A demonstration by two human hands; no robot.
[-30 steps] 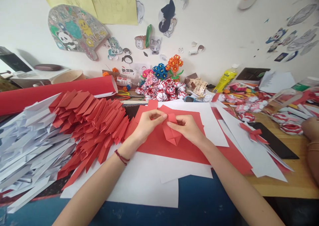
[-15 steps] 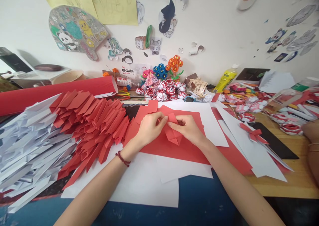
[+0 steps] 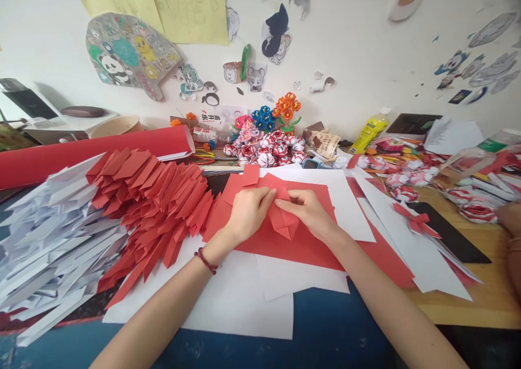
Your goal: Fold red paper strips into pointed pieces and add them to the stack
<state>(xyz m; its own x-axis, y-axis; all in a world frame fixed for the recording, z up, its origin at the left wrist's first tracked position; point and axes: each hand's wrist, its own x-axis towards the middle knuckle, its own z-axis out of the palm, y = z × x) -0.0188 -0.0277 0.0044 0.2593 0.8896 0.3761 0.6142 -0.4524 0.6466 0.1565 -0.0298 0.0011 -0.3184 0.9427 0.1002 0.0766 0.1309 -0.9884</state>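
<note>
We have a folded red paper (image 3: pixel 286 222) in front of us, above a large red sheet (image 3: pixel 297 252), its pointed end towards six o'clock. Our left hand (image 3: pixel 249 212) is nearly closed, thumb and curled fingers pinching its top edge at about eleven; our right hand (image 3: pixel 310 210) grips it at about one, thumb over the front, the other fingers partly hidden behind.

A small red strip (image 3: pixel 251 175) lies at ten, close to our left knuckles, so a sideways sweep could knock it askew. At nine, the heap of red folded pieces (image 3: pixel 163 195) leans near our left wrist; an elbow or cuff brushing it might start a slide. If our thumbs press unevenly, the crease could run crooked; if one pinch loosens, the layers may spring apart. Pulling too hard could tear a fold.
</note>
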